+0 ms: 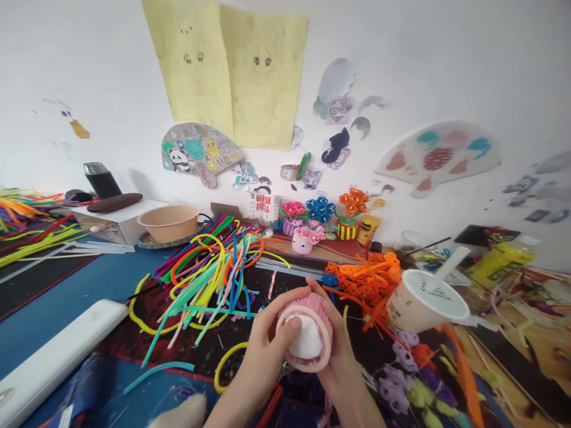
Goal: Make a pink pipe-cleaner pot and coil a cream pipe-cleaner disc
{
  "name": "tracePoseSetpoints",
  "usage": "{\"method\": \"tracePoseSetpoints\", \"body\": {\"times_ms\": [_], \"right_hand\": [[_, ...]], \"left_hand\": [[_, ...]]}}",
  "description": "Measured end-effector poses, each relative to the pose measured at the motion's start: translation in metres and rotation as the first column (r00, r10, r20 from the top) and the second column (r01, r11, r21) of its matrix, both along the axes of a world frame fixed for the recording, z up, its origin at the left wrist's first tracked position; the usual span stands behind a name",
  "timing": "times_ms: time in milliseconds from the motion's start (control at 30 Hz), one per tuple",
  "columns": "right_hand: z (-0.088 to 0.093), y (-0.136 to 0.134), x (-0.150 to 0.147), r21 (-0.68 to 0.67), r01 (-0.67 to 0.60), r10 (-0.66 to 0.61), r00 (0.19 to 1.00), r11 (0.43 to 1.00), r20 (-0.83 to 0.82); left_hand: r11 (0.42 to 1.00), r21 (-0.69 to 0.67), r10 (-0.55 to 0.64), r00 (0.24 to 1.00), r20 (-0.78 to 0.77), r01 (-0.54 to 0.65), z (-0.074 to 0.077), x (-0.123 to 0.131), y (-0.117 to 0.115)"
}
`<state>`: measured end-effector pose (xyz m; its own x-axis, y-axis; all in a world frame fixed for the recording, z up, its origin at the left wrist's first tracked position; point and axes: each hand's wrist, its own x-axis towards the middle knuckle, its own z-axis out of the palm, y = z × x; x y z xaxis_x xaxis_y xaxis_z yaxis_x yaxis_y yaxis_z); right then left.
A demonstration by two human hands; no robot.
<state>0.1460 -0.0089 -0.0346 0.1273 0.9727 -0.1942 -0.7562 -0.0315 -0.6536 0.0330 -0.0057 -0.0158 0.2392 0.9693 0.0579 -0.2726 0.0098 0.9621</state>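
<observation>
head view: the left hand clasps a pink ribbed pot, thumb pressed on the white disc inside its rim; the right hand cups the opposite side; the pot is held above a dark mat, near loose pipe cleaners.
</observation>
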Motion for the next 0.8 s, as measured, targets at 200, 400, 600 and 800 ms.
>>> {"method": "tracePoseSetpoints", "body": {"times_ms": [200, 400, 600, 800], "right_hand": [[-0.003, 0.003, 0.0, -0.02, 0.021, -0.021, 1.0, 1.0, 0.002], [-0.004, 0.003, 0.0, -0.001, 0.016, -0.016, 1.0, 1.0, -0.002], [-0.006, 0.005, 0.003, -0.002, -0.003, 0.003, 0.999, 1.0, -0.053], [-0.018, 0.013, 0.011, -0.08, -0.08, 0.072, 0.993, 0.994, -0.096]], "left_hand": [[0.998, 0.011, 0.063, 0.998, 0.03, -0.063, -0.002, 0.005, -0.002], [0.996, 0.056, 0.065, 0.998, 0.006, -0.066, -0.004, 0.006, -0.001], [0.998, 0.033, 0.048, 0.999, 0.025, -0.049, -0.002, 0.005, -0.003], [0.998, -0.007, -0.063, 0.994, 0.087, 0.064, 0.004, 0.001, -0.004]]}}
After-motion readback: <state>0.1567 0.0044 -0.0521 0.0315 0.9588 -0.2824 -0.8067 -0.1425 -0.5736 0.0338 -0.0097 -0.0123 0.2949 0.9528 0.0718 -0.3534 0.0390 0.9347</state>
